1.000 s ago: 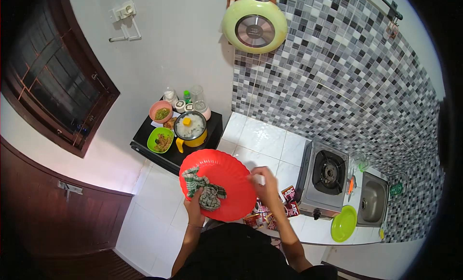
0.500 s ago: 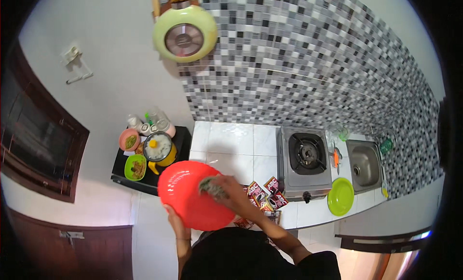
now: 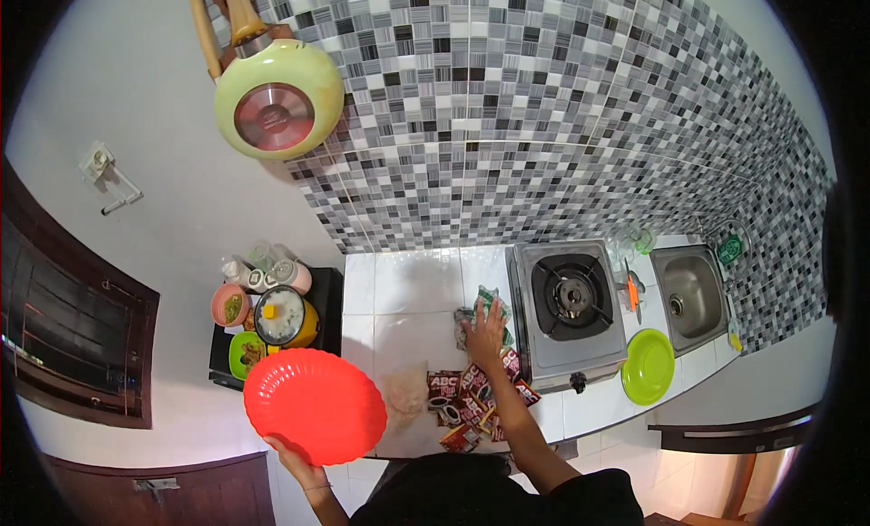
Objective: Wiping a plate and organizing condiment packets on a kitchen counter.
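Observation:
My left hand (image 3: 297,463) grips the near edge of a round red plate (image 3: 315,406) with a scalloped rim, held tilted in front of the counter at the left. The inside of the plate shows, and nothing lies in it. My right hand (image 3: 487,337) reaches over the counter, fingers spread flat on a crumpled green-and-grey cloth (image 3: 492,301) beside the stove. Under my right forearm lies a pile of dark red sachets (image 3: 473,395). Between the plate and the sachets rests a crumpled, clear plastic bag (image 3: 405,390).
A gas stove (image 3: 569,308) stands right of the cloth, with a green plate (image 3: 648,367), an orange-handled knife (image 3: 633,289) and a sink (image 3: 689,295) beyond. At left, a yellow pot (image 3: 294,319) with a glass lid, bowls and bottles crowd a black surface. A pan (image 3: 279,100) hangs above.
My right hand has brought the cloth from inside the red plate to the counter by the stove. The plate has moved left, and the plastic bag and more sachets have come into sight.

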